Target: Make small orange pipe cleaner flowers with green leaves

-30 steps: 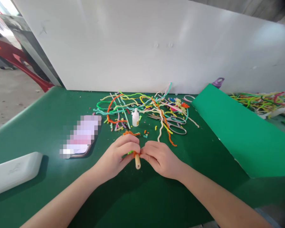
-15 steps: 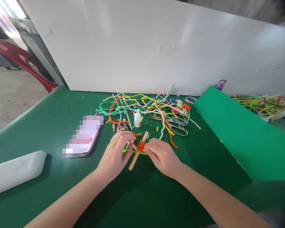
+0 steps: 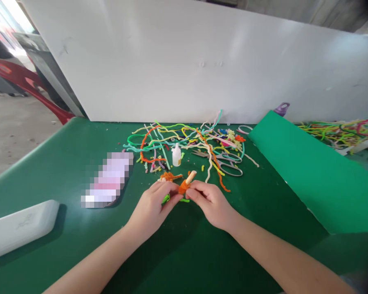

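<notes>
A wooden craft stick (image 3: 191, 177) is held up between both hands, its upper end showing. Around its middle an orange pipe cleaner (image 3: 183, 186) is wound in a tight band. My left hand (image 3: 155, 206) pinches the stick at the band from the left. From the right, my right hand (image 3: 213, 204) closes thumb and fingers on the orange winding. The stick's lower part is hidden. Just beyond my left fingers lies an orange looped pipe-cleaner piece (image 3: 168, 177). A bright green piece (image 3: 166, 199) shows partly beneath my left hand.
Behind the hands stand a small white bottle (image 3: 176, 156) and scissors (image 3: 230, 161) among tangled coloured pipe cleaners (image 3: 171, 126). A phone (image 3: 110, 179) and a white case (image 3: 24, 224) lie left. A green board (image 3: 313, 171) is at right; a white panel (image 3: 159, 61) rises behind.
The stick has been tilted up and my left fingers have moved onto it. The orange looped piece is now uncovered beyond my left hand. The view has shifted slightly.
</notes>
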`<state>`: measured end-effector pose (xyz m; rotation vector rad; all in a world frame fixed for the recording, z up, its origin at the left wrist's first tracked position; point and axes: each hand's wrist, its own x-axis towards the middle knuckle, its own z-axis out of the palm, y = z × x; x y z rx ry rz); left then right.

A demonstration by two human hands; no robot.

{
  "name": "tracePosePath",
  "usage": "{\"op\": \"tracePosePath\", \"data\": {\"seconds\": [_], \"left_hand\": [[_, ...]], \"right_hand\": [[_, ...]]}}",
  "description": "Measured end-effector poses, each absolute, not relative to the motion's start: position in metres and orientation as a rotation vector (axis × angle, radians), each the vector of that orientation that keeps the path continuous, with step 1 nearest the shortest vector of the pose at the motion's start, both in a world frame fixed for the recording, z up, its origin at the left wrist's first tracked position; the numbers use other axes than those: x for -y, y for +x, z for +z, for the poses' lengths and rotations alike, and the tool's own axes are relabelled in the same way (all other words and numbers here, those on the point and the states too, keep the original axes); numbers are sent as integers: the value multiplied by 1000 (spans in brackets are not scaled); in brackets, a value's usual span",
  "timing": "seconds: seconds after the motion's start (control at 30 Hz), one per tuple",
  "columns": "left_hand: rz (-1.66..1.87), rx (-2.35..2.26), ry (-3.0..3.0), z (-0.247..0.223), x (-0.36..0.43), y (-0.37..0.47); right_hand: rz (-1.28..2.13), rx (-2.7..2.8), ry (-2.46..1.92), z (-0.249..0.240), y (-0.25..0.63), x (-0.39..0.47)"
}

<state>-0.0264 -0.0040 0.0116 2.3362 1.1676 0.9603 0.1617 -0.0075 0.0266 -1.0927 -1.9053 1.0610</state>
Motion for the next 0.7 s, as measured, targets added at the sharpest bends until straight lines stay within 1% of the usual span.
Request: {"op": "tracePosePath", "data": {"seconds": [0.07, 0.1, 0.17, 0.27, 0.33, 0.7], "left_hand": [[993, -1172, 2380, 11, 3, -27], [997, -1177, 2395, 10, 3, -27], [989, -1205, 2395, 9, 3, -27], [985, -1251, 2348, 8, 3, -26], [998, -1239, 2334, 8, 4, -26], [1095, -1115, 2506, 8, 5, -27]], "right_hand": [[1297, 1779, -1105, 27, 161, 6], [1336, 1764, -1111, 26, 162, 5], [1255, 1826, -1143, 26, 163, 4], [942, 1945, -1159, 27, 165, 4], [828, 1934, -1117, 28, 165, 6], [925, 1824, -1119, 28, 163, 5]]}}
